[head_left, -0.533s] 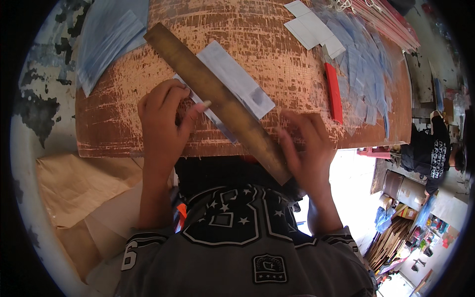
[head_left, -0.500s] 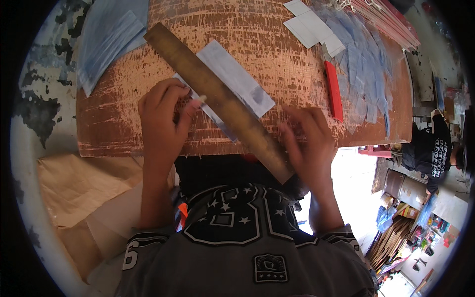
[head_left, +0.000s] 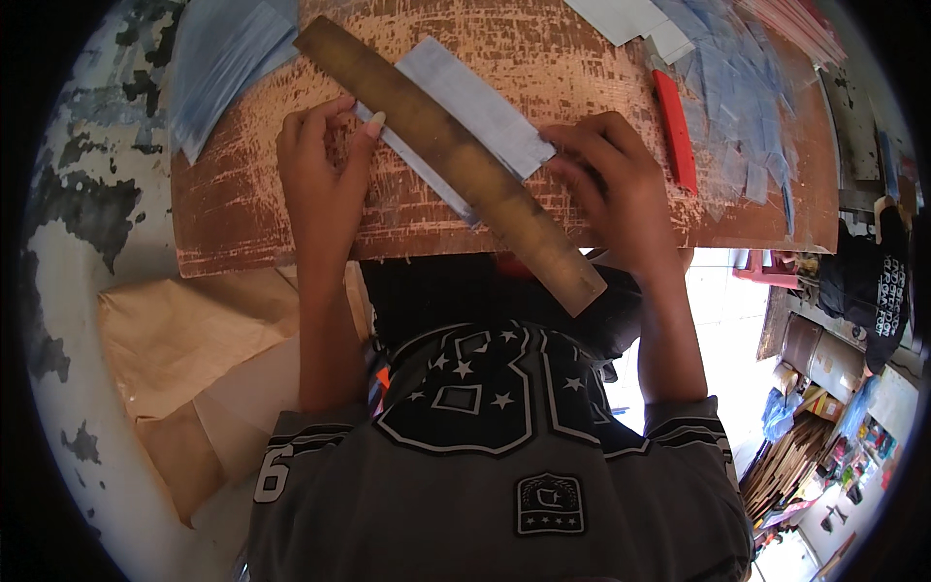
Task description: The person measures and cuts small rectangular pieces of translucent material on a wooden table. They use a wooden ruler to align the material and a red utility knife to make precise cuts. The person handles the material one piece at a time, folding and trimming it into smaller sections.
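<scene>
A long flat brown straightedge (head_left: 451,160) lies diagonally across a translucent bluish-white plastic sheet (head_left: 475,102). The sheet shows along both sides of the bar; its middle is hidden beneath. At the sheet's upper left edge, beside the bar, my left hand (head_left: 325,170) has thumb and forefinger closed on that edge. My right hand (head_left: 616,179) pinches the sheet's right corner with bent fingers. The bar's lower end sticks out past the near table edge, touched by neither hand.
Right of my right hand lies a red box-cutter-like tool (head_left: 674,131). Clear plastic pieces (head_left: 732,116) are spread beyond it, with white card pieces (head_left: 630,19) at the back. More plastic sheets (head_left: 228,73) cover the worn table's (head_left: 242,209) far left. Brown paper (head_left: 199,335) lies below left.
My right hand has moved left onto the sheet's corner, where it was apart before. My left hand stays at the left edge. The whole view has shifted a little.
</scene>
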A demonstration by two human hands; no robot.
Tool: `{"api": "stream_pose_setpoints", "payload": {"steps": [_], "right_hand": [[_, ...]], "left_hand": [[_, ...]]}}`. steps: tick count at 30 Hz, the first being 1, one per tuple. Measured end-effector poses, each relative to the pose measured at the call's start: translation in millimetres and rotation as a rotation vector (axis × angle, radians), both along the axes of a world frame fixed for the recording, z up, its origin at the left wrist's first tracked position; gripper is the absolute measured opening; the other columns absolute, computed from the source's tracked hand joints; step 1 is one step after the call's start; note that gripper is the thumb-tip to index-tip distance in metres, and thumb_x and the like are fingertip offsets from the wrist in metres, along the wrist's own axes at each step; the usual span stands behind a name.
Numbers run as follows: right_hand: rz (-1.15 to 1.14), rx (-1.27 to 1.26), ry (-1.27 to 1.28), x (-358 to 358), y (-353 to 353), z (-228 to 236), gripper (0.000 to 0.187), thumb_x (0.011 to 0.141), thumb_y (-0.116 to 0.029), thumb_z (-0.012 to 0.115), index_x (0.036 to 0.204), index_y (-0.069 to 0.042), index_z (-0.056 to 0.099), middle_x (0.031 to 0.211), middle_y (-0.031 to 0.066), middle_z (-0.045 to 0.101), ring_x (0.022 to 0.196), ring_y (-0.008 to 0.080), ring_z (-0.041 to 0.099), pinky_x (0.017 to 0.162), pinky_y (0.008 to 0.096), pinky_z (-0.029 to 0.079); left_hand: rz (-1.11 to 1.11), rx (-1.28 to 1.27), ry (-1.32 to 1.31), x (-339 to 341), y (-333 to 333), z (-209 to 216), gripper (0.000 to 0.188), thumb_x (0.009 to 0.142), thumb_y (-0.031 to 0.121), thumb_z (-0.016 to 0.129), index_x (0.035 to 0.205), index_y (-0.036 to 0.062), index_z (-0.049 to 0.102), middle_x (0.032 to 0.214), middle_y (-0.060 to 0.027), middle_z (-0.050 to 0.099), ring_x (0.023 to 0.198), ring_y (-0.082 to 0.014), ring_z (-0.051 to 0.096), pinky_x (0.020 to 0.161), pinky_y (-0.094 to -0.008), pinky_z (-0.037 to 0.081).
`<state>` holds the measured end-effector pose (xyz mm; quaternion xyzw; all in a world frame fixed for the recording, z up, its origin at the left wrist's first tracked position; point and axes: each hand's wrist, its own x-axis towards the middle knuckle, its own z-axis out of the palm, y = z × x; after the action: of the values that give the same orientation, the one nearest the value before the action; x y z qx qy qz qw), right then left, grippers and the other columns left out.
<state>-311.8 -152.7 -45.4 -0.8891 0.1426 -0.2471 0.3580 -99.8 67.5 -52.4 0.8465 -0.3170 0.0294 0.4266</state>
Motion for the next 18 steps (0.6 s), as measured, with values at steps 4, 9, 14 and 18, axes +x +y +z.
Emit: {"api": "stream_pose_setpoints", "payload": {"steps": [4, 9, 14, 18], "right_hand": [[0.005, -0.009, -0.001, 1, -1, -3, 0.031, 0.091, -0.003, 0.083, 0.122, -0.006, 0.08, 0.103, 0.0112, 0.068, 0.088, 0.0289, 0.072, 0.077, 0.0414, 0.059], [-0.007, -0.011, 0.051, 0, 2, 2, 0.03, 0.092, -0.002, 0.083, 0.121, -0.005, 0.08, 0.105, 0.0105, 0.069, 0.086, 0.0257, 0.075, 0.076, 0.0379, 0.059], [0.011, -0.033, 0.061, 0, 1, 0, 0.029, 0.095, -0.001, 0.081, 0.124, -0.007, 0.081, 0.108, 0.0086, 0.07, 0.087, 0.0216, 0.075, 0.076, 0.0345, 0.06], [0.018, -0.092, 0.032, 0, 1, -2, 0.03, 0.096, 0.0, 0.08, 0.124, -0.008, 0.081, 0.109, 0.0082, 0.071, 0.089, 0.0206, 0.074, 0.078, 0.033, 0.06]], "left_hand": [[-0.022, -0.064, -0.036, 7, 4, -10, 0.037, 0.101, 0.029, 0.083, 0.127, 0.0039, 0.076, 0.112, -0.0099, 0.063, 0.107, -0.0257, 0.062, 0.095, -0.0404, 0.052], [-0.044, -0.017, -0.084, 12, 8, -15, 0.041, 0.101, 0.033, 0.083, 0.13, 0.0047, 0.076, 0.119, -0.0104, 0.065, 0.106, -0.0224, 0.066, 0.098, -0.0379, 0.054], [-0.046, -0.094, -0.117, 15, 6, -19, 0.039, 0.098, 0.031, 0.085, 0.126, 0.0054, 0.077, 0.117, -0.0117, 0.068, 0.108, -0.0257, 0.066, 0.098, -0.0396, 0.053], [-0.013, -0.051, -0.229, 13, 4, -16, 0.035, 0.094, 0.027, 0.085, 0.118, 0.0052, 0.074, 0.108, -0.0131, 0.066, 0.105, -0.0325, 0.063, 0.094, -0.0459, 0.05]]}}
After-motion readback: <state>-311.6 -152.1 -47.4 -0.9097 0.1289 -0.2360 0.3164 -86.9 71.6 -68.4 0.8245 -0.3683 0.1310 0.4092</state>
